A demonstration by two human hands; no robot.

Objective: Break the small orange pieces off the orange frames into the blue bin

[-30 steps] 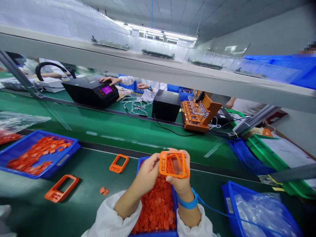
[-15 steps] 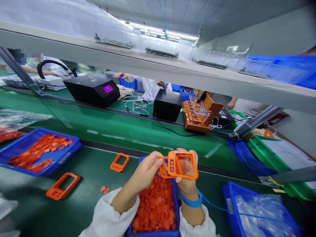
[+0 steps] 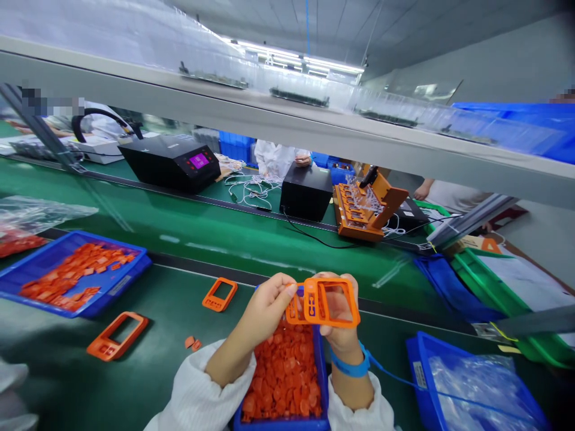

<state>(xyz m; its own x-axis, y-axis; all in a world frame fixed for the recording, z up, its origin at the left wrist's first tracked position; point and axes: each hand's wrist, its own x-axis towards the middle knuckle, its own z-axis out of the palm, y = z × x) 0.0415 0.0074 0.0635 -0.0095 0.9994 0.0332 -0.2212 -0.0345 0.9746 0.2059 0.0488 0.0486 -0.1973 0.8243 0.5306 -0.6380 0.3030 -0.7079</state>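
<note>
In the head view, my right hand (image 3: 342, 332) grips an orange plastic frame (image 3: 354, 302) with a large window and small button slots, held upright. A second orange frame (image 3: 293, 312) overlaps behind it and sticks out to the left. My left hand (image 3: 272, 305) is closed, thumb and fingers pinching that second frame's left edge. The right fingers are partly hidden behind the frames, so I cannot tell whether they also hold the rear one. Just below both hands is a blue bin (image 3: 324, 383) filled with small orange plastic pieces (image 3: 283, 377).
Two more orange frames (image 3: 220, 294) (image 3: 117, 336) and small orange pieces (image 3: 192, 343) lie on the green table. A blue tray (image 3: 146, 263) of orange parts is left; a blue bin (image 3: 417, 359) with clear bags is right. A blue wrist cord (image 3: 390, 372) runs rightward. A shelf beam (image 3: 287, 123) crosses above.
The rear frame and the front one sit slightly differently, the rear one a little further left. Across the bench, a co-worker's outstretched hand has gone from view. The camera view has shifted slightly.
</note>
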